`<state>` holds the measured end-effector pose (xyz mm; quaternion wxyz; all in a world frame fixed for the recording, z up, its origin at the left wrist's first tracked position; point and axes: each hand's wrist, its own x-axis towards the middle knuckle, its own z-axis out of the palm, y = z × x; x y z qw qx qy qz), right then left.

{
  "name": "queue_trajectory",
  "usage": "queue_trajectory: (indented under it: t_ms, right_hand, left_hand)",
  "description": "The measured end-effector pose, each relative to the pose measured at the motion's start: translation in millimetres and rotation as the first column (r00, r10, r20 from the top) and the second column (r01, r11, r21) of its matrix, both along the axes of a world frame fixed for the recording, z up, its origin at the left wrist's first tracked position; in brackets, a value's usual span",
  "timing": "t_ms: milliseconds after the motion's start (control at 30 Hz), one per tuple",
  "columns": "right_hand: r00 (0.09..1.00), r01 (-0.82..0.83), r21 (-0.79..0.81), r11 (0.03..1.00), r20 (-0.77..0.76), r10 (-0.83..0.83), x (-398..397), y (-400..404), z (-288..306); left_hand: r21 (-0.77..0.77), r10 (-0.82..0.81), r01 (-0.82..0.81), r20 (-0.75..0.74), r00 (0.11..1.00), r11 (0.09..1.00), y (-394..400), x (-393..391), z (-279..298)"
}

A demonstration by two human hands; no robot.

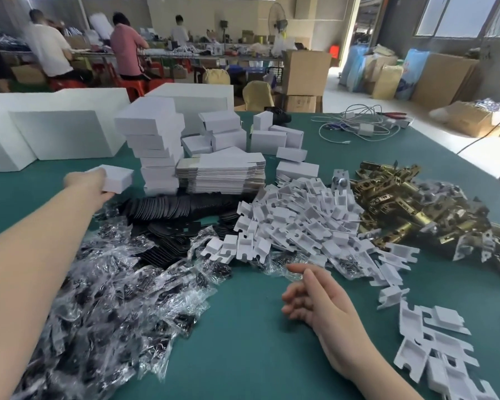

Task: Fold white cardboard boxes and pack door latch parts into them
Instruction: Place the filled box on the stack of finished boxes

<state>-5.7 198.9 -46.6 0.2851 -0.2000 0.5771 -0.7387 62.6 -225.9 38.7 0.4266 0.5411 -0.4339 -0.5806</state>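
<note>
Gripping one closed white box (116,178), the left hand (83,180) reaches out toward the tall stack of finished boxes (156,151), probably to add it. Right hand (312,298) just idles loose and empty on the green table (243,342). One flat-blank stack (223,174); brass latches (410,209) and screw bags (113,298) too heaped to count.

Green-covered table (243,356). Lower left: clear bagged screws (98,307). Ctr: black plates (168,215), white inserts (295,223), flat box blanks (220,174). Right: brass latches (416,209). Upper ctr: folded boxes (156,145). Upper right: cables (358,125).
</note>
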Motion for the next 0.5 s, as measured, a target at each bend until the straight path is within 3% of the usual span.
queue_trajectory:
  t_ms: [133, 167, 267, 333, 367, 400, 433, 500]
  right_hand:
    - [1.0, 0.011, -0.014, 1.0, 0.023, -0.01, -1, 1, -1]
    - [1.0, 0.012, -0.014, 1.0, 0.017, -0.012, -1, 1, -1]
    - [1.0, 0.015, -0.006, 1.0, 0.001, -0.015, 1, 0, 0]
    - [1.0, 0.012, 0.002, 1.0, -0.014, -0.012, 1, 1, 0]
    - [1.0, 0.011, 0.007, 1.0, -0.021, -0.011, 1, 1, 0]
    - [1.0, 0.012, 0.01, 1.0, -0.023, -0.012, 2, 1, 0]
    - [1.0, 0.015, 0.009, 1.0, -0.024, -0.015, 2, 1, 0]
    - [0.999, 0.02, 0.009, 1.0, -0.026, -0.02, 2, 1, 0]
  left_hand:
    - [-0.049, -0.114, 0.121, 0.121, 0.986, 0.991, -10, -13, -18]
    - [-0.085, -0.141, 0.163, 0.219, 0.965, 0.983, -12, -14, -24]
    - [-0.178, -0.106, 0.303, 0.679, 0.727, 0.936, -17, -10, -31]
    - [-0.157, -0.118, 0.408, 0.81, 0.574, 0.899, -20, -10, -31]
    - [-0.141, -0.143, 0.447, 0.827, 0.543, 0.883, -22, -11, -31]
    - [-0.132, -0.157, 0.463, 0.831, 0.534, 0.876, -24, -12, -31]
    - [-0.152, -0.153, 0.43, 0.788, 0.597, 0.89, -24, -13, -30]
    - [-0.341, 0.0, 0.249, 0.589, 0.808, 0.906, -16, -14, -19]
